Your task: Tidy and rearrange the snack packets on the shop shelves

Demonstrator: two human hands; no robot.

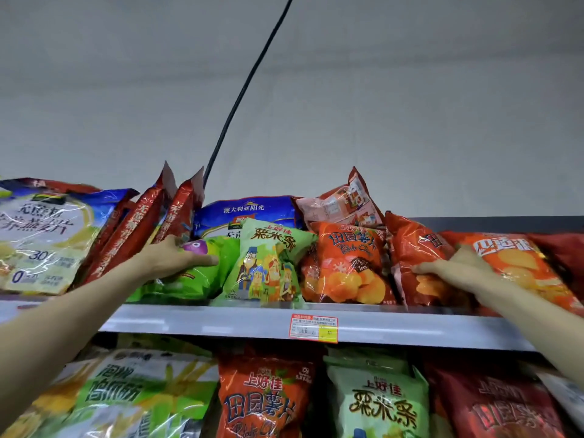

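Snack packets crowd the top shelf (221,322). My left hand (172,259) grips the upper left of a bright green packet (202,276) lying against a pale green corn-stick packet (268,267). My right hand (455,268) is pushed between a dark orange chip packet (414,248) and an orange potato chip packet (518,263), with fingers pressed on the dark orange one. An orange potato chip bag (344,267) stands between the two hands. A pink-orange packet (344,200) lies tilted on top at the back.
Tall red packets (142,222) lean at the left beside a large oat-flake bag (41,238). A blue bag (246,213) stands behind. A price tag (313,327) sticks on the shelf edge. The lower shelf holds green, orange and red packets (376,403). A black cable (249,80) runs up the wall.
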